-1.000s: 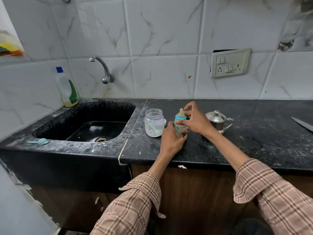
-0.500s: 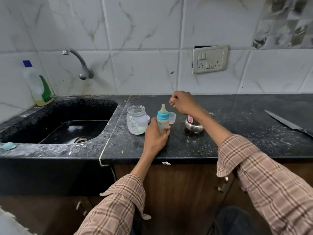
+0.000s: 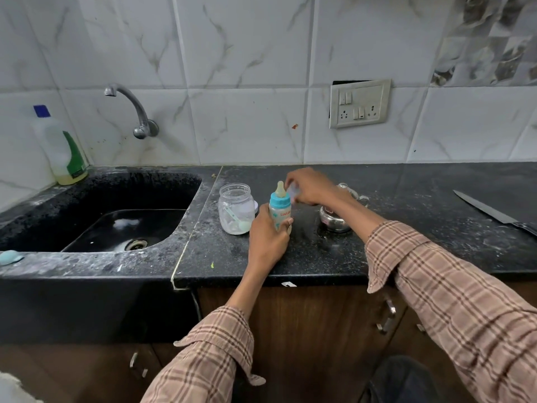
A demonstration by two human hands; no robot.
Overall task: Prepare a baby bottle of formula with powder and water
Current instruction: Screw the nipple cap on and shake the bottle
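A small baby bottle (image 3: 280, 207) with a blue collar and a pale teat stands upright on the black counter (image 3: 406, 257). My left hand (image 3: 268, 237) grips its lower body. My right hand (image 3: 311, 186) hovers just right of the teat and holds a clear plastic cap (image 3: 293, 191), which is blurred. Left of the bottle stands an open clear jar (image 3: 236, 209) with white powder and a pale scoop inside. A small steel kettle (image 3: 334, 219) sits behind my right forearm, partly hidden.
A black sink (image 3: 122, 216) with a wall tap (image 3: 136, 112) lies to the left, and a detergent bottle (image 3: 62, 149) stands at its back corner. A knife (image 3: 491, 212) lies at the far right. A light blue object (image 3: 10, 257) rests on the sink's front rim.
My right hand reached back beyond the bottle, picked up the clear cap and now holds it beside the teat. My left hand has kept its grip on the bottle.
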